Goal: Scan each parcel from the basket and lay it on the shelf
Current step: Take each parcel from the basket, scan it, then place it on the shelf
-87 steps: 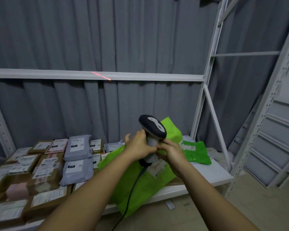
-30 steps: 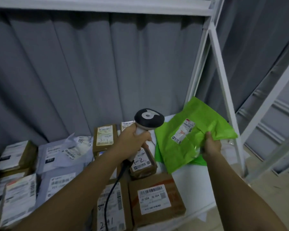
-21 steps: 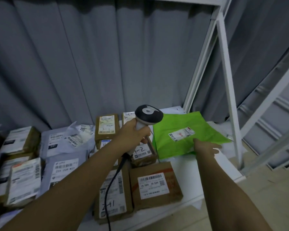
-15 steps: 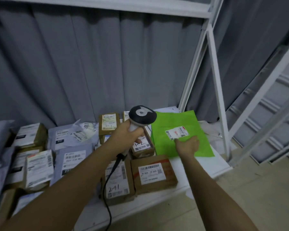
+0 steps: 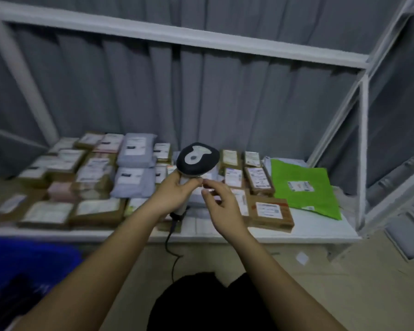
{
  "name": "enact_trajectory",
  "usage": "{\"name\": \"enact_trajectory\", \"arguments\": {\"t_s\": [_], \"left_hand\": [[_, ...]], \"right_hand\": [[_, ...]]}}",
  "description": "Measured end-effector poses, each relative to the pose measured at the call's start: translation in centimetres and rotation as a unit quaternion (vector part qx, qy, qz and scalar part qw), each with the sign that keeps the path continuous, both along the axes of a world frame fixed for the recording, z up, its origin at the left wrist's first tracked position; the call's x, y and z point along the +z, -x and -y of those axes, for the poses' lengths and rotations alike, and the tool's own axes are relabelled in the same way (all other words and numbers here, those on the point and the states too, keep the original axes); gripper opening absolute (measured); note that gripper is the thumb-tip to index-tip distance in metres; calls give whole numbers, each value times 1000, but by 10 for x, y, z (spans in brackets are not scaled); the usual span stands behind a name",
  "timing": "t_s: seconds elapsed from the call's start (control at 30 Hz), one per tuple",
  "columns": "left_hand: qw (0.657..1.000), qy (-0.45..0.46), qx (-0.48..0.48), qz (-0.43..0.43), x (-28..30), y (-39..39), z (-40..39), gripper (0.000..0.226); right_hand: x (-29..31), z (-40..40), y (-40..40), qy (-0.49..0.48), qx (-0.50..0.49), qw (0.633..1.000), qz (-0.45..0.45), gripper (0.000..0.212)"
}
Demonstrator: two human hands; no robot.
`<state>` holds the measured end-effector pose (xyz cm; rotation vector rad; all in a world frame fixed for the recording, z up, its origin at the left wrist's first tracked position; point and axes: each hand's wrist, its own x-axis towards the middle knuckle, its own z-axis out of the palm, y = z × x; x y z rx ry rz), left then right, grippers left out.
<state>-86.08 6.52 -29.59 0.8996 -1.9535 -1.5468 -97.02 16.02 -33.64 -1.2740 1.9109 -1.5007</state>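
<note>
Green parcel (image 5: 304, 185): lay flat at the right end of the shelf (image 5: 320, 231), label up, no hand on it.
Scanner (image 5: 197, 161): one, upright, head facing the camera, its cable (image 5: 171, 244) hanging past the shelf edge.
Left hand (image 5: 175, 194): wrapped round the scanner's handle.
Right hand (image 5: 221, 201): beside the handle, fingers loosely curled, fingertips at the scanner's neck; held nothing that I could make out.
In the way: scanner and hands hid the parcels mid-shelf.
Brown boxes (image 5: 269, 212): well over a dozen across the shelf; blur prevented an exact count.
Grey bags (image 5: 135, 149): two in plain sight, one behind the other.
Basket (image 5: 29, 263): one, blue, lower left, contents dark.
Curtain (image 5: 225, 101): grey, behind the rack.
</note>
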Motion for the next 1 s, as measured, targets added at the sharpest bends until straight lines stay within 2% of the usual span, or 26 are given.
{"name": "enact_trajectory", "arguments": {"t_s": [0.07, 0.2, 0.37, 0.47, 0.57, 0.63, 0.7, 0.8, 0.87, 0.93, 1.0], "left_hand": [[1000, -15, 21, -11, 0, -50, -8, 34], [994, -68, 71, -42, -15, -144, -23, 35], [979, -128, 145, -61, -48, -253, -56, 27], [971, -162, 171, -51, -73, -308, -73, 37], [971, -162, 178, -12, -94, -351, -85, 35], [969, -138, 201, 46, -114, -381, -92, 42], [947, -129, 263, 131, -137, -411, -98, 50], [913, -141, 316, 216, -180, -446, -110, 49], [908, -166, 315, 220, -204, -451, -118, 50], [917, -193, 286, 199, -218, -443, -123, 55], [916, -199, 276, 211, -230, -430, -118, 52]], "right_hand": [[9, 1, -48, -18, 66, 998, 6, 30], [11, 1, -137, -44, 192, 979, 44, 20], [-19, -3, -237, -106, 310, 941, 87, 34], [-45, -2, -284, -123, 328, 930, 113, 38], [-72, 2, -314, -166, 336, 919, 125, 39], [-93, 3, -331, -194, 332, 914, 127, 42], [-108, 3, -340, -218, 319, 914, 128, 47], [-127, 6, -347, -226, 296, 919, 129, 45], [-138, 9, -348, -231, 284, 923, 121, 44], [-147, 14, -347, -229, 285, 924, 110, 45], [-152, 19, -345, -225, 283, 927, 101, 48]]}}
